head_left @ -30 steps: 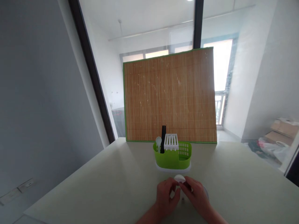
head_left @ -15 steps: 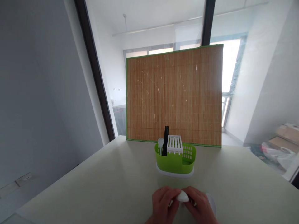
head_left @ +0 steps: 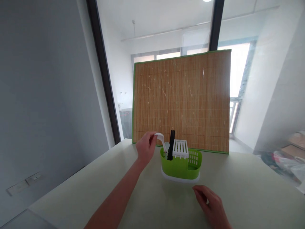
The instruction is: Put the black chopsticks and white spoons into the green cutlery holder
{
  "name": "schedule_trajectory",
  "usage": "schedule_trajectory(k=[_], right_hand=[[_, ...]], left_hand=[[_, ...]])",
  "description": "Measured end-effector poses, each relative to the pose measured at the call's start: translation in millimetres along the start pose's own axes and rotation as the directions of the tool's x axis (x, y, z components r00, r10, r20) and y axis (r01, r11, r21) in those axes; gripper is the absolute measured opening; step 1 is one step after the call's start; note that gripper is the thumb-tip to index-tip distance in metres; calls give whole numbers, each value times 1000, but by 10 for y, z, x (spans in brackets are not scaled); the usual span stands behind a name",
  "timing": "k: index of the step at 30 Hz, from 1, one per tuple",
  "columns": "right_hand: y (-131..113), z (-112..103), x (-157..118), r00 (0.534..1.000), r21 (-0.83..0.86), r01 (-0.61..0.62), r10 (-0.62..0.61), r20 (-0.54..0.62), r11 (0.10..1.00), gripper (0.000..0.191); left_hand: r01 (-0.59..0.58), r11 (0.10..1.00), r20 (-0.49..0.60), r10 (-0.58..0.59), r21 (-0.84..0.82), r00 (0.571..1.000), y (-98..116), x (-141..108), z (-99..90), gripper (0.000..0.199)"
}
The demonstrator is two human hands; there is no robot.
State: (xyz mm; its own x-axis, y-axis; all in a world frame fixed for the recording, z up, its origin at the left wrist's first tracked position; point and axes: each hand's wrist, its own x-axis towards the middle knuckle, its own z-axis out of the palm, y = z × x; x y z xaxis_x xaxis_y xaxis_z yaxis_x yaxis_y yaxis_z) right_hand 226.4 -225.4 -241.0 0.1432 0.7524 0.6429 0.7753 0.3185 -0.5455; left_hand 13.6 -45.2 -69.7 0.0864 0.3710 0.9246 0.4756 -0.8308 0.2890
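Note:
My left hand (head_left: 147, 144) is raised at the left of a green utensil caddy (head_left: 179, 168), fingers closed on a white soup spoon (head_left: 161, 137). Its curved bowl end is in my fingers, and the handle slopes down to the caddy's left compartment. Whether the tip is inside or just above the rim I cannot tell. A second, small-headed white spoon (head_left: 167, 145) and black chopsticks (head_left: 172, 140) stand upright there. A slotted white tray (head_left: 180, 148) sits across the caddy's middle. My right hand (head_left: 209, 202) hovers at the front right, fingertips pinched with nothing visible in them.
The caddy stands on a white base (head_left: 178, 179) on the pale table (head_left: 238, 184). Behind it, a bamboo mat (head_left: 182, 101) with green edging leans upright against a glass partition. A grey wall (head_left: 52, 111) borders the left side.
My left hand has carried the white spoon forward and left, from between both hands to the caddy. My right hand has let go of it and shifted slightly right. The view has tilted slightly.

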Motion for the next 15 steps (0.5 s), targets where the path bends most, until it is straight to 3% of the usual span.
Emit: schedule_trajectory(k=[3, 8, 15], right_hand=[[25, 1, -8, 1000, -14, -16, 16, 12, 1000, 15], [11, 30, -11, 998, -37, -6, 8, 55, 999, 17], [13, 31, -1, 996, -68, -3, 10, 93, 998, 19]], left_hand=[[25, 995, 175, -42, 101, 984, -163, 83, 278, 25], [41, 977, 431, -130, 208, 893, -346, -105, 588, 33], [113, 961, 505, -230, 252, 832, -472, -251, 791, 23]])
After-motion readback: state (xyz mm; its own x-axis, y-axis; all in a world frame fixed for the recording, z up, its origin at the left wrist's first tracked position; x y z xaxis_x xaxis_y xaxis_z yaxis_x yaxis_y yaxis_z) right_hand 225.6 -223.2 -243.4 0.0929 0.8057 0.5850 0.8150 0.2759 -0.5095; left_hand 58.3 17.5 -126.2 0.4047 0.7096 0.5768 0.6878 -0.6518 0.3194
